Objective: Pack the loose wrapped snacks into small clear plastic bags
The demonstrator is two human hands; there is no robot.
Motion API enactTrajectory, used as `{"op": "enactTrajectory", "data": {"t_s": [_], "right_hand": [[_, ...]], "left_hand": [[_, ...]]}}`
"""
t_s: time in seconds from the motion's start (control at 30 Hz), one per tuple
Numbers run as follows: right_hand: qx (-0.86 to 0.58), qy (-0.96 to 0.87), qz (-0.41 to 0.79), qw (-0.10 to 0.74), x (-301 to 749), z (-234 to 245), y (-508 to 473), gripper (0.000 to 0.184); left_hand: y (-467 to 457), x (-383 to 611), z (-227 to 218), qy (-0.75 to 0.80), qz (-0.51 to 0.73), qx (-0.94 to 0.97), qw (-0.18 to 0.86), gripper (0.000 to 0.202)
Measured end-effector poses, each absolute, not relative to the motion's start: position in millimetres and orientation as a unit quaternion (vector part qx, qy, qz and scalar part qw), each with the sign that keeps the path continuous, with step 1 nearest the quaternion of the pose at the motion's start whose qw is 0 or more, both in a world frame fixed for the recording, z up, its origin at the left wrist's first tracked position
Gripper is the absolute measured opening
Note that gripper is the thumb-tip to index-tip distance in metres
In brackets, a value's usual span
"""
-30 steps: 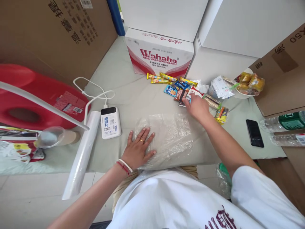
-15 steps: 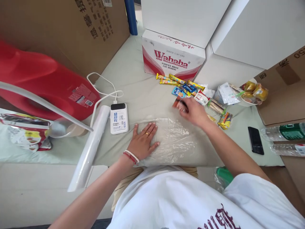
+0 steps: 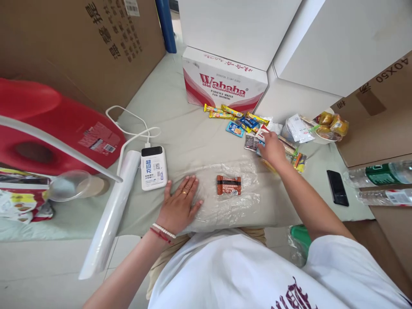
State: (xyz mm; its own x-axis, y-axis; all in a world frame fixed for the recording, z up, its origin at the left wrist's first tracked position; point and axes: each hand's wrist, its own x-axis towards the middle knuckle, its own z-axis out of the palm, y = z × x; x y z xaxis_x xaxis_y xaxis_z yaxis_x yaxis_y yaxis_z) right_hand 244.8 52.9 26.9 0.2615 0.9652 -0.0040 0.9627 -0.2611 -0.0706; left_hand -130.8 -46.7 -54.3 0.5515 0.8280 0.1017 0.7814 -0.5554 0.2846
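Note:
My left hand (image 3: 179, 205) lies flat with fingers spread on the left edge of a clear plastic sheet (image 3: 244, 201) spread on the pale green surface. A brown snack packet (image 3: 228, 185) lies on the middle of that sheet. My right hand (image 3: 273, 148) reaches out to the pile of small snack packets (image 3: 249, 124) beyond the sheet, fingers curled over a silver packet (image 3: 250, 141) and a white-and-red one; whether it grips either I cannot make out.
A Wahaha carton (image 3: 225, 81) stands behind the snacks. A white power bank (image 3: 153, 168) with cable and a roll of film (image 3: 111, 214) lie left. A red jug (image 3: 48, 128), a phone (image 3: 337, 193), water bottles (image 3: 380, 174) and a bowl of wrapped cakes (image 3: 328, 124) surround the area.
My right hand carried the brown packet from the pile, left it on the plastic sheet, and went back to the pile. My left hand stayed flat on the sheet.

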Motion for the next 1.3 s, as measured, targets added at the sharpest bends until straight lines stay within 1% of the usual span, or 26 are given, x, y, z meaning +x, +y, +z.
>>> {"op": "enactTrajectory", "data": {"t_s": [0.1, 0.13, 0.23, 0.3, 0.43, 0.6, 0.67, 0.8, 0.83, 0.9, 0.97, 1.03, 1.1, 1.17, 1.23, 1.3], "right_hand": [[-0.824, -0.565, 0.023, -0.036, 277.8, 21.3, 89.2, 0.068], [-0.824, -0.563, 0.032, -0.054, 284.4, 17.9, 96.3, 0.068], [-0.822, -0.564, 0.031, -0.075, 294.2, 10.4, 104.0, 0.055], [-0.823, -0.562, 0.020, -0.076, 297.4, 10.7, 101.6, 0.049], [-0.847, -0.529, 0.002, -0.062, 310.2, 24.7, 88.8, 0.045], [-0.871, -0.491, -0.018, 0.016, 337.3, 47.6, 62.6, 0.054], [-0.867, -0.497, -0.019, 0.021, 345.7, 49.7, 52.4, 0.056], [-0.826, -0.556, 0.066, -0.060, 349.7, 41.2, 45.8, 0.060], [-0.812, -0.574, 0.083, -0.066, 347.5, 38.5, 49.1, 0.062], [-0.796, -0.600, 0.074, -0.037, 338.8, 34.0, 63.4, 0.060], [-0.794, -0.606, 0.044, 0.002, 324.8, 29.2, 86.9, 0.049], [-0.784, -0.619, 0.048, 0.008, 306.1, 21.8, 114.6, 0.043], [-0.764, -0.642, 0.058, 0.002, 284.3, 11.0, 138.7, 0.046], [-0.747, -0.662, 0.059, -0.002, 261.7, -1.7, 151.9, 0.056], [-0.733, -0.677, 0.061, -0.009, 242.0, -13.0, 151.5, 0.062], [-0.716, -0.696, 0.058, -0.013, 229.7, -20.2, 140.8, 0.063]], "left_hand": [[-52.8, -131.7, -57.5, 0.471, 0.103, 0.871, 0.096, 0.063], [-54.0, -131.3, -58.1, 0.473, 0.101, 0.870, 0.095, 0.064], [-55.8, -130.2, -58.7, 0.473, 0.095, 0.871, 0.095, 0.067], [-55.9, -130.6, -58.9, 0.471, 0.093, 0.872, 0.097, 0.069], [-55.6, -132.7, -59.9, 0.467, 0.098, 0.874, 0.096, 0.072], [-55.8, -133.5, -59.7, 0.466, 0.100, 0.874, 0.091, 0.071], [-55.9, -133.5, -59.7, 0.467, 0.100, 0.874, 0.088, 0.072], [-55.0, -133.8, -61.0, 0.467, 0.101, 0.874, 0.083, 0.072], [-54.6, -133.9, -61.4, 0.467, 0.100, 0.875, 0.081, 0.072], [-53.9, -133.9, -62.0, 0.467, 0.096, 0.875, 0.078, 0.072], [-53.5, -134.0, -61.9, 0.467, 0.093, 0.876, 0.075, 0.071], [-53.3, -134.3, -61.4, 0.467, 0.089, 0.877, 0.071, 0.071], [-53.3, -134.9, -61.0, 0.463, 0.084, 0.879, 0.070, 0.073], [-53.3, -135.6, -60.9, 0.459, 0.080, 0.882, 0.073, 0.076], [-53.4, -136.3, -61.2, 0.457, 0.079, 0.882, 0.076, 0.081], [-53.6, -136.6, -61.6, 0.457, 0.082, 0.883, 0.078, 0.083]]}}
